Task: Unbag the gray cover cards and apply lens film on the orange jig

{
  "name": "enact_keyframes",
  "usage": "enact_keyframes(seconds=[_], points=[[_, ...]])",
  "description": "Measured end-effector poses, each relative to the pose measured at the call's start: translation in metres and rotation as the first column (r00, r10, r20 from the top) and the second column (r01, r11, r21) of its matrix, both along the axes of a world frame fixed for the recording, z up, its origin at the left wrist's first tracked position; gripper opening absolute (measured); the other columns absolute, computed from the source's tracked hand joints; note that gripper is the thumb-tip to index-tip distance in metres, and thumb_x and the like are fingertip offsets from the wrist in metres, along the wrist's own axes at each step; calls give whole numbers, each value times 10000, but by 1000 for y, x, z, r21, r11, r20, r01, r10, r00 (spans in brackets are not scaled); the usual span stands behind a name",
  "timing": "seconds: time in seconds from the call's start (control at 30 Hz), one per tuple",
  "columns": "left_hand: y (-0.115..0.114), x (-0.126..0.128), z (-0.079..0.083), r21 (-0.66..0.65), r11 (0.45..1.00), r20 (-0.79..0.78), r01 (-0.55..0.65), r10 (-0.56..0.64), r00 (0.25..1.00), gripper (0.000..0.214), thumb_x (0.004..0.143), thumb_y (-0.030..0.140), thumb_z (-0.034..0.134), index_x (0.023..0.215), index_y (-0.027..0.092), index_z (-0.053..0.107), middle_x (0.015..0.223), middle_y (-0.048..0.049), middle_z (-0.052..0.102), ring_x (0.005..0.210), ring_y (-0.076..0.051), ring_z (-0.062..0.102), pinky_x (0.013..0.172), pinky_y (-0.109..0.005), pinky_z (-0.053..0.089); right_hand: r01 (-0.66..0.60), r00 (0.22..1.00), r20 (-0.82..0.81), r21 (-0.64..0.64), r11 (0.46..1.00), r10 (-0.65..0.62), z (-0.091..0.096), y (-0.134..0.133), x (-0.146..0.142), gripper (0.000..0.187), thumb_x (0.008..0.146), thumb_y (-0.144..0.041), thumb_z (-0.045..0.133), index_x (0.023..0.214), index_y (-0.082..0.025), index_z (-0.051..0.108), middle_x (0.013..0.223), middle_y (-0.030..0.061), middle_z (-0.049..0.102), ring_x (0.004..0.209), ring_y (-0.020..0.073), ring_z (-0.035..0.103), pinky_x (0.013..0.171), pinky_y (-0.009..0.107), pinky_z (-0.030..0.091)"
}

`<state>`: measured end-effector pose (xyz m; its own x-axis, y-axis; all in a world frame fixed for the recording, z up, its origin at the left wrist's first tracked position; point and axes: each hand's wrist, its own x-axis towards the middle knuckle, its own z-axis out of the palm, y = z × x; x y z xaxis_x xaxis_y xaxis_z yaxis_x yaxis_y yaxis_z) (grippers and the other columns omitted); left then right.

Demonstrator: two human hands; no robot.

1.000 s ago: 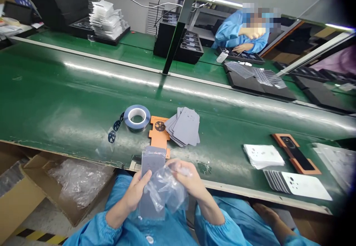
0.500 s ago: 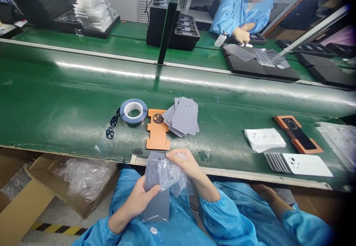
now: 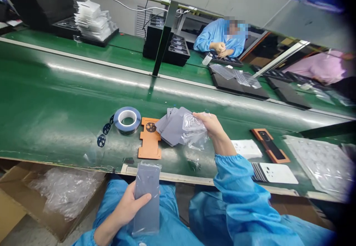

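My left hand (image 3: 129, 205) grips a grey phone-shaped sheet (image 3: 147, 216) in a clear plastic sleeve, thumb across its front, in front of the bench edge. Over the bench, my right hand (image 3: 213, 125) pinches a crumpled clear plastic bag (image 3: 194, 131). The bag hangs over the right side of a fanned pile of grey sheets (image 3: 174, 129) and partly covers it. Left of the pile, touching or overlapped by it, lies an orange fixture (image 3: 150, 144) with a black camera-shaped sticker (image 3: 151, 127). A roll of blue tape (image 3: 126, 129) rests further left, its stickers trailing off.
A cardboard box (image 3: 91, 198) of crumpled plastic stands at lower left. White cards (image 3: 280, 173), another orange fixture (image 3: 278, 157) and clear blister trays (image 3: 319, 164) lie to the right. Across the bench, a co-worker in blue (image 3: 205, 36) sits behind black trays; an upright post (image 3: 162, 46) stands mid-view.
My right hand has moved up and right, away from the sleeved sheet, carrying the crumpled bag to the grey pile. My left hand keeps its hold, slightly lower. The camera view has shifted.
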<state>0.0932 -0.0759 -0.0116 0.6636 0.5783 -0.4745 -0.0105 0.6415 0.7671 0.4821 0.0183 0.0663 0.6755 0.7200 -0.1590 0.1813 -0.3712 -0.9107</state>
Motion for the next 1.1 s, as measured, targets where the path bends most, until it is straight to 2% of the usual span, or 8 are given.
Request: enact_keyframes(seconds=[0.13, 0.27, 0.37, 0.5, 0.63, 0.77, 0.93, 1.1], points=[[-4, 2, 3, -101, 995, 90, -18, 27, 996, 580, 740, 490, 801, 1177, 155, 618, 1057, -159, 767, 961, -296, 719, 810, -390, 561, 4, 996, 87, -31, 1000, -1, 2, 13, 13, 377, 561, -444, 866, 691, -118, 730, 705, 89, 722, 727, 248, 665, 651, 330, 503], [-6, 2, 6, -154, 986, 86, -63, 77, 993, 527, 743, 471, 803, 1129, 160, 622, 1026, -146, 773, 913, -276, 726, 793, -381, 561, 22, 981, 194, -11, 1000, -20, 10, -29, -2, 429, 656, -516, 817, 868, -145, 790, 897, 112, 769, 905, 294, 680, 762, 352, 516], [-6, 5, 10, -178, 981, 112, -77, 99, 989, 488, 765, 502, 772, 1071, 148, 632, 1000, -146, 768, 935, -291, 725, 792, -381, 559, -131, 983, 116, -90, 987, 141, 10, -76, -41, 414, 710, -547, 778, 840, -154, 802, 844, 120, 777, 802, 299, 697, 672, 353, 525], [-8, 11, 11, -208, 977, 84, -54, 73, 994, 516, 786, 580, 719, 1049, 150, 609, 950, -137, 763, 815, -290, 746, 672, -366, 565, -429, 902, -102, -133, 893, 418, -6, -115, -116, 338, 732, -498, 774, 795, -167, 807, 864, 113, 786, 809, 301, 712, 726, 363, 551], [-15, 11, 7, -169, 986, 69, 11, 1, 998, 527, 778, 566, 737, 1064, 149, 585, 934, -132, 766, 764, -277, 751, 648, -352, 568, -450, 880, -213, -80, 890, 425, -25, -123, -167, 298, 766, -468, 756, 780, -171, 784, 779, 71, 764, 705, 234, 687, 664, 323, 538], [-19, 6, 3, -168, 986, 40, 20, -14, 999, 550, 753, 558, 766, 1075, 155, 577, 977, -137, 766, 808, -292, 753, 695, -381, 584, -442, 882, -207, -47, 896, 424, -30, -127, -178, 257, 763, -427, 765, 794, -172, 755, 757, 50, 740, 662, 198, 660, 611, 289, 519], [-19, 3, 5, -93, 995, 53, 41, -36, 998, 518, 776, 534, 757, 1078, 152, 579, 902, -119, 775, 824, -289, 748, 747, -402, 585, -663, 745, -80, 21, 749, 662, -18, -132, -172, 283, 774, -204, 662, 1038, -212, 763, 1011, 60, 765, 910, 249, 701, 824, 339, 537], [-20, 4, 6, -73, 996, 74, 60, -55, 996, 499, 791, 488, 759, 1112, 159, 565, 1017, -129, 758, 843, -277, 747, 756, -394, 586, -751, 653, 84, -56, 658, 753, -8, -123, -171, 223, 843, -253, 645, 1014, -242, 788, 890, 41, 777, 771, 207, 701, 726, 297, 510]])
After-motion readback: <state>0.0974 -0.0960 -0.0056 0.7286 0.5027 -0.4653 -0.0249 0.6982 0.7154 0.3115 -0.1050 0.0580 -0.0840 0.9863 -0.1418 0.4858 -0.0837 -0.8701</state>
